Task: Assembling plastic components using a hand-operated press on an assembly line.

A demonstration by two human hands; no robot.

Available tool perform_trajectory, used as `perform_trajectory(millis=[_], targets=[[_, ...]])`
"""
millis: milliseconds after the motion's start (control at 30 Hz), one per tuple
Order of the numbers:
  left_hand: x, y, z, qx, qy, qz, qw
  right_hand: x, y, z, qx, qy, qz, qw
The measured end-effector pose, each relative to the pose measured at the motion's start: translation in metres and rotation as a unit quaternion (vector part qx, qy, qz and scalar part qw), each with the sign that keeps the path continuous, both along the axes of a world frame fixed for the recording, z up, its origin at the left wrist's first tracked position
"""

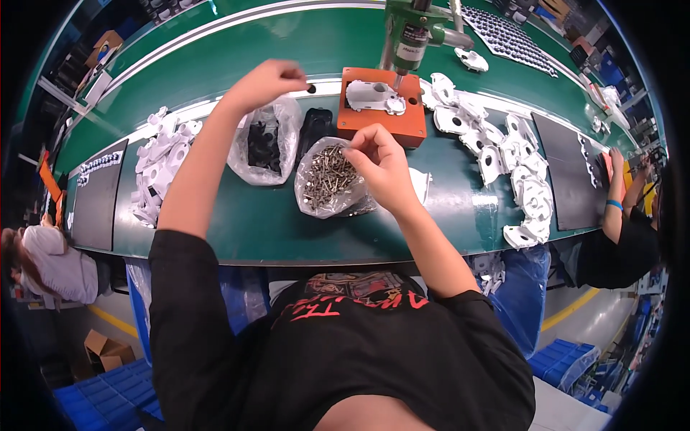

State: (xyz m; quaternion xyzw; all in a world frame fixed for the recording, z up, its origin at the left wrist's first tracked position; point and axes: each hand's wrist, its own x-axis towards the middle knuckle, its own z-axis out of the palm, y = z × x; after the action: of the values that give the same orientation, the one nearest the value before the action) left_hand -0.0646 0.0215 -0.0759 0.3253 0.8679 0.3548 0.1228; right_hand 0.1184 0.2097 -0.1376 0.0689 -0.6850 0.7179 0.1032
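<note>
My left hand (pixel 269 85) is raised beyond a clear bag of black plastic parts (pixel 264 147), its fingers curled and slightly blurred. A small dark piece (pixel 311 88) shows just past its fingertips; whether they touch it I cannot tell. My right hand (pixel 384 169) pinches thumb and fingers together at the right rim of a clear bag of metal pins or screws (pixel 327 179); anything in the pinch is too small to make out. Behind it, a white plastic housing (pixel 370 95) lies on an orange fixture block (pixel 392 129), under the tip of a green press (pixel 410 47).
White housings are heaped at left (pixel 162 165) and right (pixel 528 172). A black box-like piece (pixel 314 129) stands between the bag and block. Dark mats (pixel 97 197) flank the green table. A tray of small parts (pixel 510 39) lies far right. Other people work at both sides.
</note>
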Motion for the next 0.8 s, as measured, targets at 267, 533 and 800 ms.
perform_trajectory(millis=[267,533,800], targets=[[-0.052,0.13,-0.011,0.001,-0.083,-0.059,0.995,0.022,0.042,-0.005,-0.015,0.021,-0.032,0.999],[-0.043,0.171,-0.007,-0.181,-0.09,-0.077,0.976,0.033,0.091,-0.023,-0.121,-0.025,-0.134,0.983],[-0.057,0.175,-0.015,-0.235,-0.077,-0.105,0.963,0.017,0.086,-0.019,-0.147,-0.002,-0.096,0.984]])
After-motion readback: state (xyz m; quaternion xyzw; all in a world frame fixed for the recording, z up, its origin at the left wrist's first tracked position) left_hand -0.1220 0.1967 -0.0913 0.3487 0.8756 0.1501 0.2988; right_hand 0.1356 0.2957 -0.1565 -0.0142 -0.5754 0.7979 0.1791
